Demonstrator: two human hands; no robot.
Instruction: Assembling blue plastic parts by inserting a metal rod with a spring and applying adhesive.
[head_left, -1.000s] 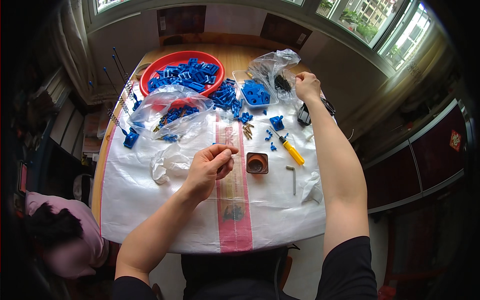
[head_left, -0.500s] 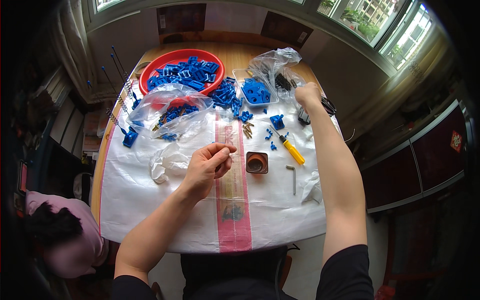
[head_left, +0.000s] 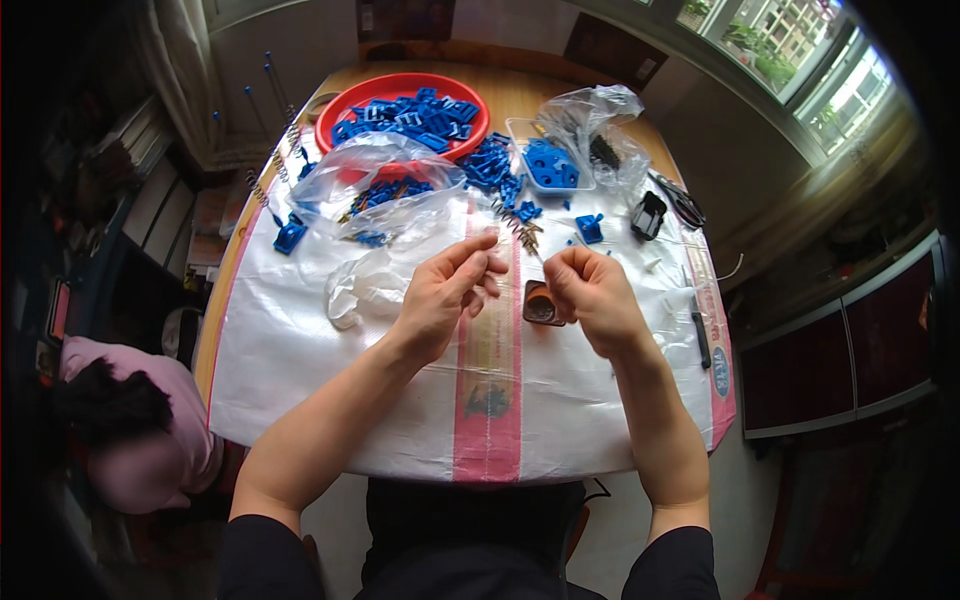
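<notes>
My right hand is closed in a pinch. A thin dark coil spring runs up and left from its fingertips over some brass-coloured pieces, seemingly held there. My left hand is raised to the left of it, its thumb and index finger bent together; what they hold, if anything, is too small to make out. Below my right fingers stands a small square brown container, partly covered. The yellow screwdriver and the hex key are hidden behind my right hand and forearm.
Blue plastic parts fill a red basin and a clear tub. Plastic bags hold more pieces. A blue base, black case, crumpled tissue and black-handled tool lie around. A person is at left.
My right hand has come back from the bag at the far right to beside my left hand, now with a spring at its fingertips. The whole view has shifted slightly.
</notes>
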